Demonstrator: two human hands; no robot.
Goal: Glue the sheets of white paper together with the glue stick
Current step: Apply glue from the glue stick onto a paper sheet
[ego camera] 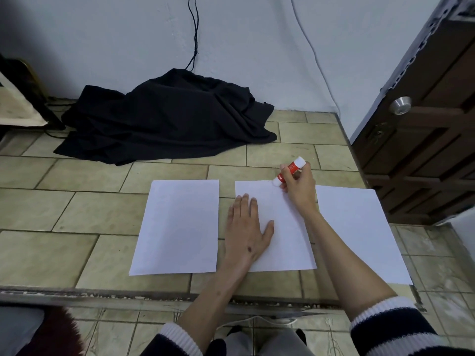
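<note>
Hands: left hand (248, 227) flat, fingers spread, pressing middle sheet (285, 242); right hand (299, 187) gripping glue stick (290, 170), tip on sheet.

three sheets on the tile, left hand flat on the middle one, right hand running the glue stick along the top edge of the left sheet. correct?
Not quite. In the head view the right hand holds the glue stick at the top edge of the middle sheet, not the left sheet. Three sheets on the tile, and the left hand flat on the middle one, are right.
</note>
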